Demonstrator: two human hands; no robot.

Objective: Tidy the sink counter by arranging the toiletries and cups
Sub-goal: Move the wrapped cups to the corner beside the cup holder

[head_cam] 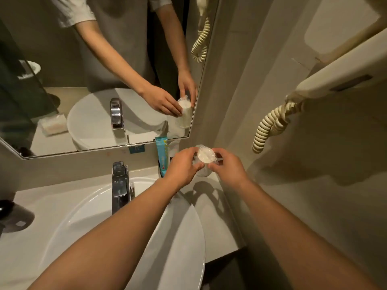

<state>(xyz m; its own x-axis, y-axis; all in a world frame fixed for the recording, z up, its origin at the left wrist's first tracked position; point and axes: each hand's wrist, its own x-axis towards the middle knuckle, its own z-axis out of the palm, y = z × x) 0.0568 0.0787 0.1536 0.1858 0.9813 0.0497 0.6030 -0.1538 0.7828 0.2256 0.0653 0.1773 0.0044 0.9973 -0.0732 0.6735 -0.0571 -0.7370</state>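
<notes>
A plastic-wrapped white cup point(205, 156) stands at the back right corner of the counter point(211, 204), just under the mirror's lower corner. My left hand point(181, 166) grips its left side and my right hand point(227, 167) grips its right side, fingertips on the wrapping near the rim. A teal toiletry packet point(162, 152) leans upright against the back wall, just left of my left hand. The lower part of the cup is hidden behind my fingers.
The white basin point(88, 212) with a chrome tap point(119, 185) fills the counter's middle. A dark object point(8, 208) sits at the far left. A wall-mounted hair dryer point(335, 80) with coiled cord point(270, 126) hangs at the right. The mirror point(88, 76) shows a wrapped packet beside the basin.
</notes>
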